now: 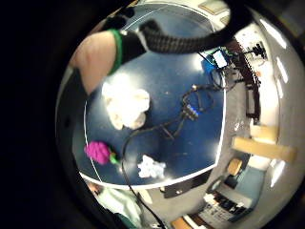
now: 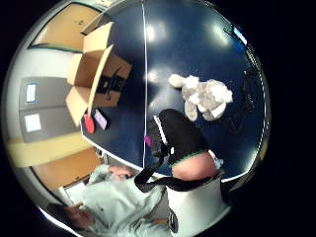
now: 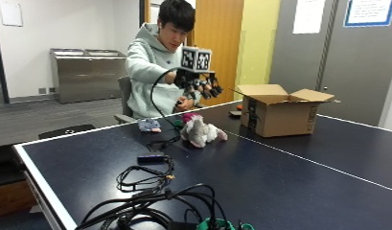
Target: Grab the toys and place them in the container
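Note:
In the outside view my gloved right hand [image 3: 199, 83] hangs in the air above a grey and white plush toy [image 3: 201, 132] that lies on the dark blue table [image 3: 297, 177]. Its fingers point down, spread and relaxed, holding nothing. A pink toy [image 3: 188, 117] sits just behind the plush, and a small grey-blue toy [image 3: 149, 125] lies to its left by the table edge. The open cardboard box [image 3: 278, 113] stands to the right of the hand. The palm views show the plush [image 1: 126, 106] [image 2: 205, 97], the pink toy [image 1: 98, 151], the small pale toy [image 1: 151, 167] and the box [image 2: 96, 74] below.
Black cables [image 3: 151, 191] sprawl over the near part of the table, with a small black block [image 3: 151, 157] among them. A small red object [image 3: 239, 107] and a dark flat item [image 3: 235, 113] lie beside the box. A white line [image 3: 310, 162] runs along the table.

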Demonstrator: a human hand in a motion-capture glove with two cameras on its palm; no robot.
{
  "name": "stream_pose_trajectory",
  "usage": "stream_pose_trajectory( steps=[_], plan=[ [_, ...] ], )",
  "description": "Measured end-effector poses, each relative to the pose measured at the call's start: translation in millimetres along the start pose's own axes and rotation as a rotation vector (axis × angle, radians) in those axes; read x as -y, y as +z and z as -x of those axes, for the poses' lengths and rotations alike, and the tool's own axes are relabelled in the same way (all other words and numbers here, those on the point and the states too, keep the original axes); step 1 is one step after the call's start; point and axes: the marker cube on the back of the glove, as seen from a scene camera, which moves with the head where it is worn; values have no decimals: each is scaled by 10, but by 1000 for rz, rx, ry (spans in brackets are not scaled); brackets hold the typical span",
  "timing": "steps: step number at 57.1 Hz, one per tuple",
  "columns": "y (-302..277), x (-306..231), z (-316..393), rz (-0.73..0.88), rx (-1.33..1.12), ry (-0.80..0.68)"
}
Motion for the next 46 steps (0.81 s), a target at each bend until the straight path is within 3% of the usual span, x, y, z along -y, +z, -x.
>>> stream_pose_trajectory(
  steps=[12, 20, 25, 32, 35, 46],
  plan=[
    [1180, 183, -172, 244, 68, 233],
    [1521, 87, 30, 36, 68, 202],
    [1425, 169, -33, 59, 20, 124],
    [1257, 38, 159, 325, 7, 63],
    [1140, -98, 338, 370, 0, 28],
    [-380, -51, 629, 219, 44, -113]
  ],
)
